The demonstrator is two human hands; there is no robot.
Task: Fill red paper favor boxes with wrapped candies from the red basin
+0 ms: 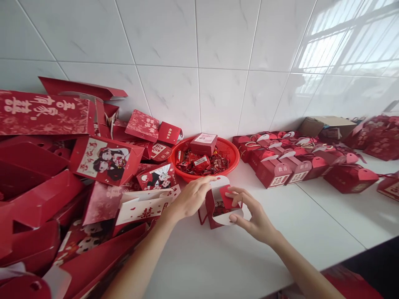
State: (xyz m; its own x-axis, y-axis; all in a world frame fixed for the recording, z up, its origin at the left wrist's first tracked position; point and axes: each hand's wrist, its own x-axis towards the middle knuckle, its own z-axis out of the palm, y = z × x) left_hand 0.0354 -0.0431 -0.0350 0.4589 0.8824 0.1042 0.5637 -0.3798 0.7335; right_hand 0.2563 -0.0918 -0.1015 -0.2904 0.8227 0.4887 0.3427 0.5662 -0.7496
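An open red gift box (214,216) with white-lined flaps stands on the white counter, in front of a red basket (234,154) of wrapped sweets. My left hand (193,196) is at the box's left side, its fingertips against the upper back flap. On the right, my right hand (251,214) has its fingers on a small red piece (227,197) at the box's opening, with the thumb by the white front flap. Dark red contents show partly inside the box. A closed box with a pink top (204,140) rests on the sweets in the basket.
Unfolded and open red boxes (106,161) are heaped at the left. Closed red boxes (274,172) stand in rows to the right, with an open cardboard box (327,123) and red bags (382,137) beyond. A tiled wall (168,37) borders the counter (199,261).
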